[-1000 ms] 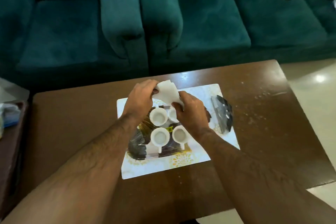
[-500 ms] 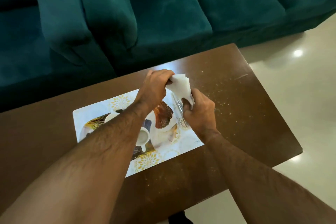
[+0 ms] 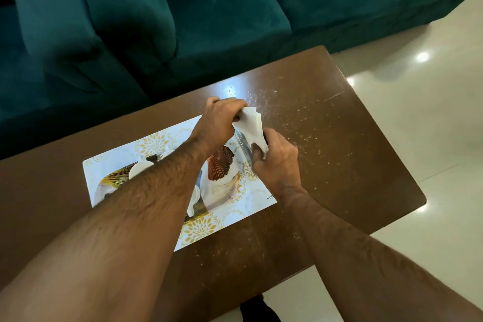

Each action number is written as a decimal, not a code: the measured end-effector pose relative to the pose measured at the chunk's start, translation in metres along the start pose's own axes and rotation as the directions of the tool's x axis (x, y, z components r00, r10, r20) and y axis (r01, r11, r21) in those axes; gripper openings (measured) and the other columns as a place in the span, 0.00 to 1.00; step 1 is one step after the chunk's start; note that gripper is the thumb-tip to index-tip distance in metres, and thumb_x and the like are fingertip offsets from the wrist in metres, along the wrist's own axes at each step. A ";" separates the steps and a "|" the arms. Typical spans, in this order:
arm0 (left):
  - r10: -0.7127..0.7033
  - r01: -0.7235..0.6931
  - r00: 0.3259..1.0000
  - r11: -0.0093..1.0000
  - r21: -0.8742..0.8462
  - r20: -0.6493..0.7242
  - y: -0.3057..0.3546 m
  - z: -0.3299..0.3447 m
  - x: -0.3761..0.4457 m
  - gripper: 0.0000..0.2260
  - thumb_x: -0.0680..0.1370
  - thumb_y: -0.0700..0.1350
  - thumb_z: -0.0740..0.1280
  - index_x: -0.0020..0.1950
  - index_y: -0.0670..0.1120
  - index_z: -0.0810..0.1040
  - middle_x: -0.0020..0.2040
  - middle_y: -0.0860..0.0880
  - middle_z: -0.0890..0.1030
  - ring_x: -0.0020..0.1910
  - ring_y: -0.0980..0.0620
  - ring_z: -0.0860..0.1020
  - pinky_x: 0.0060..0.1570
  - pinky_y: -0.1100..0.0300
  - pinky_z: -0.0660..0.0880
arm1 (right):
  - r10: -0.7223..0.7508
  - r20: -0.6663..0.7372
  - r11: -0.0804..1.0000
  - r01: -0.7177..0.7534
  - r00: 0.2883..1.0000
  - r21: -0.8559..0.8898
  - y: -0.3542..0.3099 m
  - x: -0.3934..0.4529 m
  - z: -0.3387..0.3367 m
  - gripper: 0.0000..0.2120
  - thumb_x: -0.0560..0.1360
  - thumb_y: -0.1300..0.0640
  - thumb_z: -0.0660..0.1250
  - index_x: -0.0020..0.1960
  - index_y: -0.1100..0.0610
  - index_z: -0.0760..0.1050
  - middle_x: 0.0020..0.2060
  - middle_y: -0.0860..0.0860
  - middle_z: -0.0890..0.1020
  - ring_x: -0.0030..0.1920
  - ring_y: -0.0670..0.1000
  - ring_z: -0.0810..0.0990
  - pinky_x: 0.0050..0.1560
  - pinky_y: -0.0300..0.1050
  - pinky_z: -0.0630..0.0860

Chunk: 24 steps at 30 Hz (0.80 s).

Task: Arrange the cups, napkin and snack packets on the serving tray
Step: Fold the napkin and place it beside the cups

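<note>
Head view: both hands are gripping the white napkin (image 3: pixel 252 129) above the tray's far-right corner. Left hand (image 3: pixel 220 119) is curling shut on the upper end, right hand (image 3: pixel 275 162) is pinching the lower end. The napkin's long axis is running far-left to near-right between them, with the right hand nearer the camera. Something shiny, likely a snack packet (image 3: pixel 241 148), is lying just beneath, partly hidden. Serving tray (image 3: pixel 230 206) is lying flat with its long side across the table. White cups (image 3: pixel 139 167) are sitting on its left half, mostly covered by the left forearm. Brown table (image 3: pixel 339 165) is looking speckled with crumbs. Teal sofa (image 3: pixel 209 8) is standing behind, glossy pale floor (image 3: pixel 431 117) to the right.
</note>
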<state>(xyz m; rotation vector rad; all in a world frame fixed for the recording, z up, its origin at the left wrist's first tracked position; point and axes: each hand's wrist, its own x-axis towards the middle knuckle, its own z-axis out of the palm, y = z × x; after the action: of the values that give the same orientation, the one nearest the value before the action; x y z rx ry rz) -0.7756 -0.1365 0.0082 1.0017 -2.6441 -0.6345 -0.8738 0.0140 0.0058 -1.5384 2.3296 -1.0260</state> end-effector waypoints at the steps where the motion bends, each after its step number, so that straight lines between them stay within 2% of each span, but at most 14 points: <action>1: 0.000 0.000 1.000 1.000 -0.001 0.007 -0.001 -0.001 0.002 0.18 0.72 0.25 0.64 0.50 0.46 0.78 0.47 0.52 0.83 0.47 0.48 0.78 0.56 0.53 0.62 | 0.001 0.010 1.000 -0.001 1.000 0.000 -0.001 0.000 0.000 0.08 0.74 0.65 0.71 0.52 0.63 0.78 0.40 0.54 0.82 0.36 0.54 0.79 0.39 0.48 0.78; 9: -0.004 -0.001 0.997 0.998 0.059 0.078 -0.006 0.004 0.005 0.18 0.70 0.25 0.65 0.48 0.47 0.79 0.42 0.56 0.74 0.43 0.50 0.73 0.54 0.57 0.59 | 0.048 0.079 0.998 -0.044 0.996 -0.051 0.003 -0.004 0.010 0.10 0.72 0.66 0.71 0.52 0.62 0.76 0.43 0.55 0.81 0.38 0.54 0.79 0.41 0.52 0.80; 14: 0.035 -0.037 0.996 0.999 0.021 0.087 -0.004 0.011 0.011 0.15 0.72 0.27 0.67 0.50 0.46 0.81 0.45 0.52 0.81 0.46 0.48 0.78 0.58 0.53 0.66 | 0.060 0.071 0.996 -0.055 0.996 -0.066 0.007 -0.006 0.012 0.10 0.70 0.67 0.71 0.50 0.62 0.76 0.42 0.54 0.80 0.36 0.53 0.77 0.39 0.48 0.78; 17: 0.027 -0.034 0.987 0.998 0.044 0.158 -0.009 0.010 0.015 0.15 0.74 0.29 0.68 0.53 0.46 0.80 0.50 0.50 0.84 0.50 0.48 0.79 0.62 0.50 0.66 | 0.056 0.051 0.997 -0.053 0.997 -0.059 0.009 -0.007 0.013 0.08 0.70 0.67 0.71 0.48 0.63 0.76 0.41 0.55 0.79 0.35 0.55 0.77 0.36 0.49 0.77; 20: 0.023 -0.043 0.981 0.994 0.099 0.195 -0.014 0.006 0.019 0.15 0.74 0.28 0.68 0.55 0.46 0.81 0.52 0.50 0.83 0.54 0.48 0.79 0.63 0.50 0.65 | 0.052 0.031 0.998 -0.051 0.998 -0.048 0.011 -0.008 0.014 0.08 0.71 0.67 0.70 0.49 0.64 0.77 0.41 0.56 0.80 0.36 0.55 0.78 0.37 0.49 0.78; 24: 0.073 -0.097 0.983 0.985 0.141 0.169 -0.013 0.006 0.021 0.08 0.79 0.34 0.67 0.54 0.45 0.80 0.51 0.48 0.82 0.55 0.46 0.77 0.58 0.51 0.68 | 0.055 0.007 0.997 -0.055 0.998 -0.045 0.011 -0.008 0.016 0.09 0.70 0.67 0.71 0.49 0.63 0.77 0.41 0.55 0.80 0.35 0.55 0.77 0.36 0.48 0.77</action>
<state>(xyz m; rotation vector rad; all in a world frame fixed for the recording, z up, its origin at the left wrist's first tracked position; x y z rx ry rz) -0.7862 -0.1577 -0.0016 0.9036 -2.8978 -0.5278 -0.8704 0.0162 -0.0146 -1.4821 2.3908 -0.9598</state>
